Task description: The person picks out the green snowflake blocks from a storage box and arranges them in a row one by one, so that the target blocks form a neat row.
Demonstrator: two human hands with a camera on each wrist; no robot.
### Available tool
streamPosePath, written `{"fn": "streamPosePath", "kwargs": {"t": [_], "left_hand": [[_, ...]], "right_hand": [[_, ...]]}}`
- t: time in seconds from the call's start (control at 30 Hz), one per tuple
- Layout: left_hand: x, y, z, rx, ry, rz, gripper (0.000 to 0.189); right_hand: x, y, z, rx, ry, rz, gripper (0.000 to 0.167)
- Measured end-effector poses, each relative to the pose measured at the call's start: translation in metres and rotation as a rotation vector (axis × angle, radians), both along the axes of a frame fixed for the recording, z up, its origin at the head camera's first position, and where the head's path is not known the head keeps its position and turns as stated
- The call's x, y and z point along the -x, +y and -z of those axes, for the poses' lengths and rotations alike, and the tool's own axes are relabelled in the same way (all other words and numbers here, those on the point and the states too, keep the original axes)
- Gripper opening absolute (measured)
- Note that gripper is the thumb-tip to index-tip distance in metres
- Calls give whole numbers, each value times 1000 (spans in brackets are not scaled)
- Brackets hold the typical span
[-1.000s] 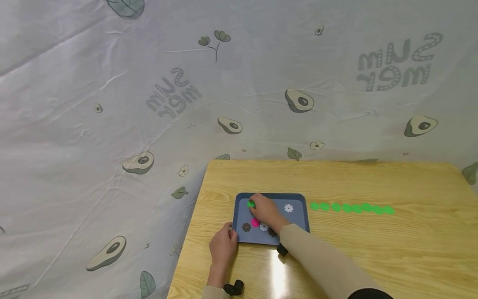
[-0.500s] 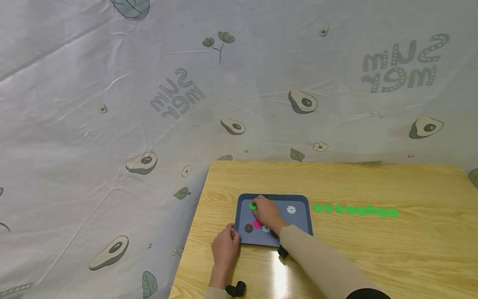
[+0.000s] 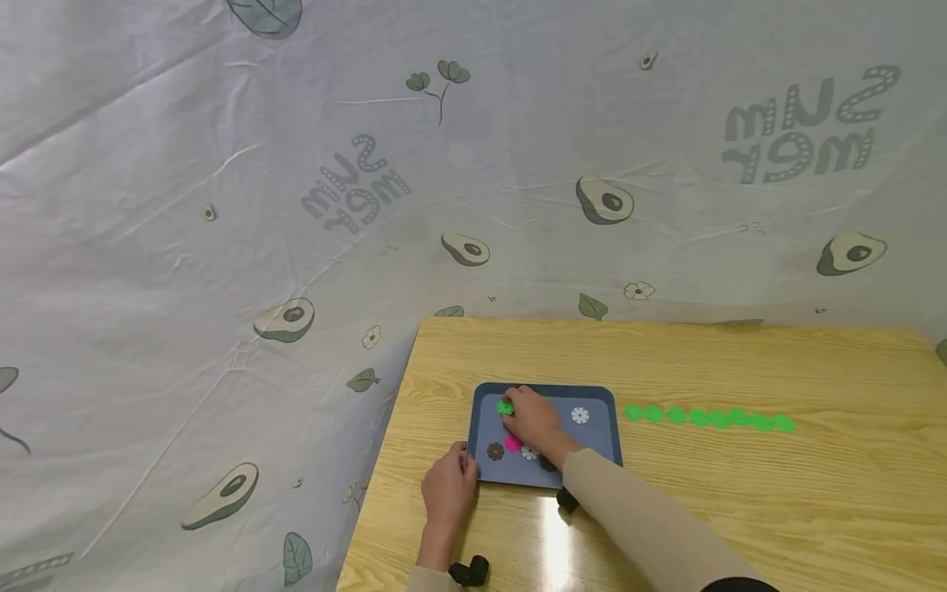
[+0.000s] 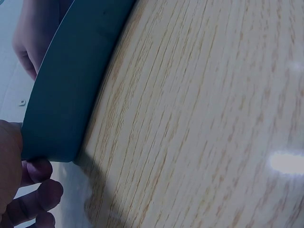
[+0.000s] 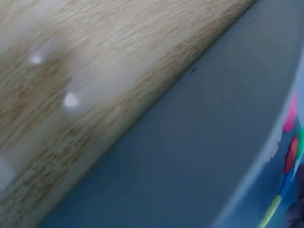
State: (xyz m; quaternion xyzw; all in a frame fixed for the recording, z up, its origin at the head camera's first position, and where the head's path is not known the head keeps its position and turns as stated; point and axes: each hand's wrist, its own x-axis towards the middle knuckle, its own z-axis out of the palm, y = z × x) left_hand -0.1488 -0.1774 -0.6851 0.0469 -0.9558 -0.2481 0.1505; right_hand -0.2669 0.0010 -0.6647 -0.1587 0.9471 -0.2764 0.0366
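Observation:
In the head view a blue-grey tray (image 3: 546, 483) lies on the wooden table. My left hand (image 3: 450, 491) grips its front left corner; in the left wrist view fingers (image 4: 49, 192) curl at the tray wall (image 4: 71, 99). Over the tray's back left part my right hand (image 3: 534, 418) pinches a green snowflake-shaped disc (image 3: 505, 407) between thumb and fingers. Other discs lie in the tray: a brown one (image 3: 496, 450), a pink one (image 3: 513, 443), white ones (image 3: 580, 415) and a dark one (image 3: 547, 463) partly under the right wrist. In the right wrist view, red (image 5: 291, 154) and yellow-green (image 5: 270, 211) pieces also show.
To the right of the tray, a row of several green discs (image 3: 699, 417) runs along the table (image 3: 740, 493), some touching or overlapping. A printed cloth (image 3: 518, 148) hangs behind and to the left of the table.
The head view shifts slightly, so everything sits a little further right in it. Both hands keep nearly the same places at the tray, the right one still at the green disc.

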Motion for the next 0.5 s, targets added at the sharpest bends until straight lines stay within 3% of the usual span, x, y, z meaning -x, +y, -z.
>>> {"fn": "streamPosePath", "kwargs": {"t": [0.17, 0.5], "left_hand": [[0, 1, -3, -3, -29, -7, 19], [-1, 2, -3, -9, -13, -9, 19]], "right_hand": [[-2, 9, -7, 25, 26, -7, 30], [-3, 39, -30, 41, 126, -13, 27]]}}
